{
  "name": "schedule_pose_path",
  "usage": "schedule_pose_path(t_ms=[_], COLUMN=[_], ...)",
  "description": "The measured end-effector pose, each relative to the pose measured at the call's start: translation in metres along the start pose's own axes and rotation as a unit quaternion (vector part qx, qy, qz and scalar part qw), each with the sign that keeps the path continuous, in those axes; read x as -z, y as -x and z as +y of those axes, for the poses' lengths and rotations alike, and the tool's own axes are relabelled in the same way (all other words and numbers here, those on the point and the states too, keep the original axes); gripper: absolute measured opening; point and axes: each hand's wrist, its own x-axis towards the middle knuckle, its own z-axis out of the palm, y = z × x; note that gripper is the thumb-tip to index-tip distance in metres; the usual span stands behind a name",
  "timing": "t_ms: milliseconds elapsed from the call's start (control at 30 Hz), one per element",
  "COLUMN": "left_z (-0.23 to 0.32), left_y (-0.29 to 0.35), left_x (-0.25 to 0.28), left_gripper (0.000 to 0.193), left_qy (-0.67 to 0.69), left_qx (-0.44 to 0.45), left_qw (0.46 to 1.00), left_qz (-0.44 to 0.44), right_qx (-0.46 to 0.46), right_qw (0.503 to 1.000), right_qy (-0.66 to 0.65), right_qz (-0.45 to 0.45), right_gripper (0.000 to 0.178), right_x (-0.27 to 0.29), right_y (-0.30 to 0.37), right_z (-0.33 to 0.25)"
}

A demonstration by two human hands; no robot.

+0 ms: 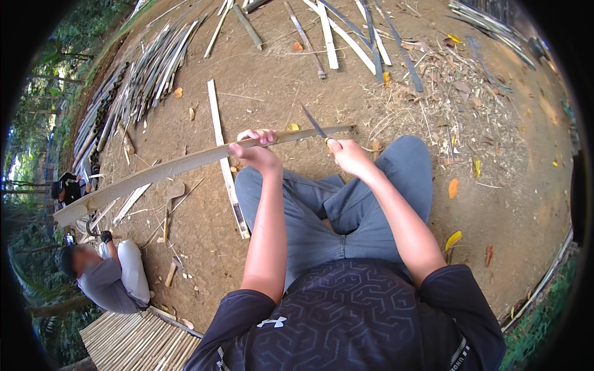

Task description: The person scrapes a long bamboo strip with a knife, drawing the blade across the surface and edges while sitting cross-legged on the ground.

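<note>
My left hand (pixel 258 152) is closed around a long split bamboo strip (pixel 167 167). The strip runs from the far left, past my knees, to a darker tip on the right. In my right hand (pixel 351 157) is a knife (pixel 314 121), gripped by its handle, most of which my fingers hide. Its dark blade points up and to the left, close to the strip's right part; whether it touches cannot be made out. Under my left forearm, another pale bamboo strip (pixel 218 136) lies on the ground beside my left knee.
Piles of bamboo strips (pixel 151 74) lie at the upper left, with more loose strips (pixel 346 31) at the top. Shavings (pixel 455 102) cover the soil at right. A mallet-like wooden tool (pixel 172 201) lies left. Two people crouch farther left, one in grey (pixel 111 281), near a bamboo slat platform (pixel 133 340).
</note>
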Motion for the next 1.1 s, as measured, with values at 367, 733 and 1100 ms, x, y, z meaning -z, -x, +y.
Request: schedule_pose_path(t_ms=[367, 733, 1100], left_z=[-0.013, -0.015, -0.016], left_y=[0.01, 0.002, 0.006], left_x=[-0.013, 0.005, 0.01], left_gripper=[0.083, 0.083, 0.084], left_qy=[-0.002, 0.027, 0.029], left_qx=[-0.037, -0.022, -0.026], left_qw=[0.998, 0.996, 0.995], left_qz=[-0.056, -0.079, -0.092], right_qx=[0.013, 0.061, 0.044], right_qw=[0.993, 0.992, 0.988], right_qy=[0.109, 0.106, 0.135], right_qz=[0.029, 0.012, 0.054], right_gripper=[0.045, 0.046, 0.042], right_x=[0.003, -0.003, -0.006], right_y=[0.032, 0.043, 0.037], right_z=[-0.04, -0.061, -0.051])
